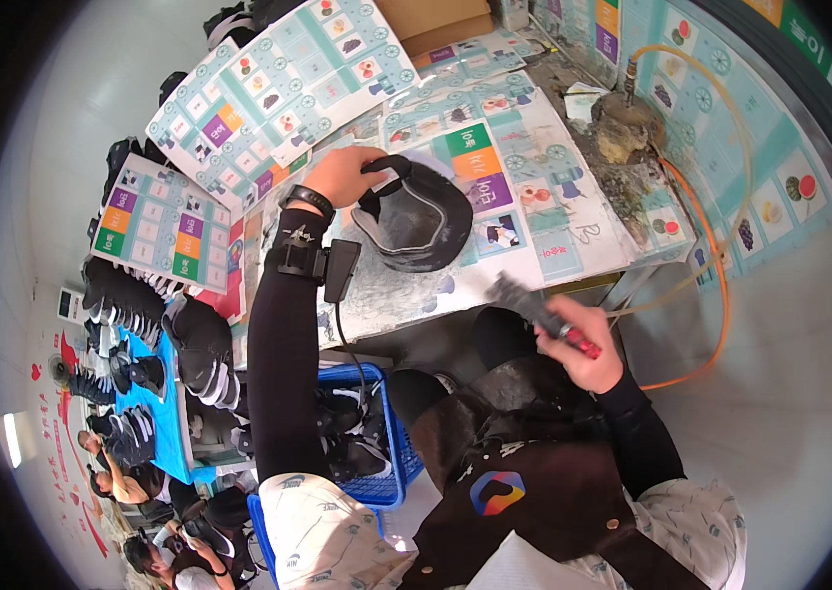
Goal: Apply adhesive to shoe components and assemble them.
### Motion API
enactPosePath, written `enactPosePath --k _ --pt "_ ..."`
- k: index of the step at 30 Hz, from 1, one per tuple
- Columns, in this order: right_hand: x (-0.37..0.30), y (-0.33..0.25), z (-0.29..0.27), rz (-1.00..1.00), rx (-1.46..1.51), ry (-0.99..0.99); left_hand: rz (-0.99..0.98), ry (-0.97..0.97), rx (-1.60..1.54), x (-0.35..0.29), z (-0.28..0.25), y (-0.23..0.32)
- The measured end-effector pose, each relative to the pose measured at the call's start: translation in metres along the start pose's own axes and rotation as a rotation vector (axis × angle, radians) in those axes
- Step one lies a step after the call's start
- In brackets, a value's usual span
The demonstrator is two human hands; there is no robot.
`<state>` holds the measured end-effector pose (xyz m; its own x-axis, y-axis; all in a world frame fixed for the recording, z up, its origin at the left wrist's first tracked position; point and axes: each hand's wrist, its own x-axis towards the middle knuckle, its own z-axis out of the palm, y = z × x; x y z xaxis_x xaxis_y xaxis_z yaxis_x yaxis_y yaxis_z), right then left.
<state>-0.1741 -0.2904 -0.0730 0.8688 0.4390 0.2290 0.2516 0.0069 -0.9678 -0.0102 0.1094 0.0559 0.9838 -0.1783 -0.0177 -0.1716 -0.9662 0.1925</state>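
My left hand (342, 175) pinches the edge of a black shoe upper (453, 234) lying on the paper-covered table. The upper's hollow inside faces up, and a pale line runs along its inner edge. Its exact shape under my fingers is hidden. Off the table's front edge, above my lap, my right hand (588, 344) is closed round a dark handheld tool (545, 315) with a red end. The tool's grey head is smeared by motion and looks brush-like. It is apart from the upper.
Printed sheets cover the table (573, 231). A crusted pot (622, 128) with hoses stands at the back right, and an orange hose (722, 295) hangs down. A blue basket (391, 462) of dark shoes sits beside my left arm. Stacked black shoes (201, 344) and seated people are farther left.
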Motion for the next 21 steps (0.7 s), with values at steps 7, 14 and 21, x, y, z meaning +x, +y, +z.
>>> enactPosePath --k 7,14,21 --pt "0.002 0.012 0.007 0.02 -0.017 0.072 -0.054 -0.018 -0.067 0.0 0.013 -0.007" --pt "0.008 0.017 0.013 0.116 -0.097 0.07 -0.047 0.034 -0.071 -0.008 0.013 0.001" --pt "0.007 0.01 -0.001 0.03 -0.033 -0.051 0.078 0.127 -0.076 -0.015 -0.036 0.011"
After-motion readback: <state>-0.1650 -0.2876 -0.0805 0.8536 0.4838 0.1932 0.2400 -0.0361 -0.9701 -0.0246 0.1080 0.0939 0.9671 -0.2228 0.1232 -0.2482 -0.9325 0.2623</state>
